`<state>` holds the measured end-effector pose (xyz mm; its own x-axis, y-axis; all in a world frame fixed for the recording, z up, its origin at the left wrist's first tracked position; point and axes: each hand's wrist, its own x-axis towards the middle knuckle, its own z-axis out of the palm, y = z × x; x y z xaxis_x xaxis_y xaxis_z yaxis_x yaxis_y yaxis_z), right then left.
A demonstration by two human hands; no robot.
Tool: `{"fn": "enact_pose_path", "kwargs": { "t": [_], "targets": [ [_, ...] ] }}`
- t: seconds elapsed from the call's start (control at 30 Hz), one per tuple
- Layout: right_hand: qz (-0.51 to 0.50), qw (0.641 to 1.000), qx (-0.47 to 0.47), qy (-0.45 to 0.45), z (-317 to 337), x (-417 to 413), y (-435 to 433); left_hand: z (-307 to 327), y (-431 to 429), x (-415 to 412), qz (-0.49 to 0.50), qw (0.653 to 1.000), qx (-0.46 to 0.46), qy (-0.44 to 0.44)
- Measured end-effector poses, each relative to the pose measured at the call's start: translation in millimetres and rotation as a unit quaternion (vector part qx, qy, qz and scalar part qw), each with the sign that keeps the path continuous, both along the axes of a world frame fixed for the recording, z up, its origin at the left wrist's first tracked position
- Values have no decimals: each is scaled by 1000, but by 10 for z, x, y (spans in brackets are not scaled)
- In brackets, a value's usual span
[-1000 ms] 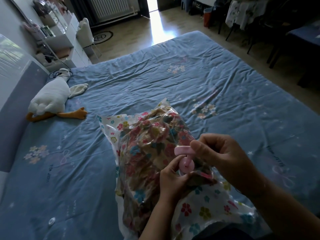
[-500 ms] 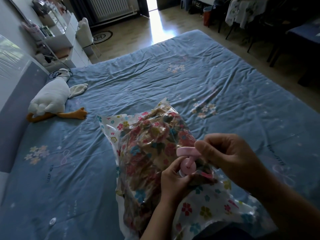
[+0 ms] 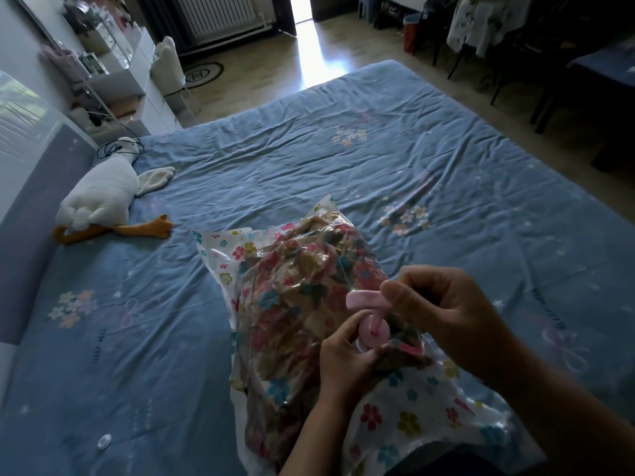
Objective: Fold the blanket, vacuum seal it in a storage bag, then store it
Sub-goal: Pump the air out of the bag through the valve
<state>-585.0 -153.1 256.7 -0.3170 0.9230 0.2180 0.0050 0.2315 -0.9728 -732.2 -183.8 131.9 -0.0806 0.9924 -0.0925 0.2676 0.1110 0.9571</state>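
Note:
A clear storage bag [image 3: 409, 417] printed with coloured flowers lies on the blue bed in front of me. Inside it is the folded floral blanket [image 3: 295, 304], crumpled tight against the plastic. A small pink hand pump [image 3: 372, 324] stands on the bag's valve. My right hand [image 3: 443, 310] grips the pump's T-shaped handle from the right. My left hand [image 3: 347, 362] holds the pump's round base against the bag.
The bed sheet [image 3: 343, 173] is wrinkled and spreads wide around the bag. A white plush goose [image 3: 99, 197] lies at the left by the headboard [image 3: 31, 214]. A small white cap [image 3: 103, 441] sits on the sheet at lower left. Shelves, chairs and floor lie beyond.
My right hand has lifted the pump handle slightly up and to the right. The left hand stays on the pump base. The bag has not shifted.

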Motion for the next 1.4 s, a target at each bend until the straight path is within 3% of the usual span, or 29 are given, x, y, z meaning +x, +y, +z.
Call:
{"fn": "enact_pose_path", "kwargs": {
  "t": [0.2, 0.27, 0.4, 0.47, 0.53, 0.63, 0.7, 0.93, 1.0, 1.07, 1.13, 1.23, 1.33, 1.4],
  "targets": [
    [-28, 970, -109, -217, -865, -34, 19, -132, 13, -16, 32, 999, -5, 3],
    [-35, 975, -87, -202, -733, -39, 23, -98, 17, -30, 23, 1000, 4, 2],
    [-4, 1000, -16, -27, -22, -60, 33, -55, 43, -46, 0, 1000, 16, 8],
    [0, 1000, -1, 14, 30, -45, 39, -44, 38, -20, 0, 1000, 9, 8],
    [-13, 999, -21, -20, -198, -55, 31, -72, 33, -5, 11, 1000, 4, 4],
    [-32, 980, -78, -178, -710, -46, 43, -124, 33, -2, 21, 1000, -1, -3],
    [-37, 970, -93, -223, -844, -27, 56, -146, 29, -13, 29, 1000, -5, -6],
    [-16, 1000, 2, 25, 1, -14, 38, -121, 56, -16, 5, 1000, -1, 6],
    [-10, 1000, -13, -15, -207, -16, 39, -139, 48, -1, 12, 1000, -1, 7],
    [-11, 992, -61, -111, -599, -31, 30, -165, 45, 2, 18, 1000, 3, 3],
    [11, 976, -138, -171, -927, 14, 21, -234, 33, 5, 24, 1000, -6, 2],
    [-43, 942, -327, -55, -1184, 111, 53, -293, -10, 10, 41, 999, -8, 2],
    [-145, 831, -535, 46, -1487, 261, 121, -336, -70, 15, 55, 998, 24, 26],
    [-98, 752, -648, 76, -1632, 237, 45, -342, -129, 48, 62, 997, 35, 42]
  ]
}}
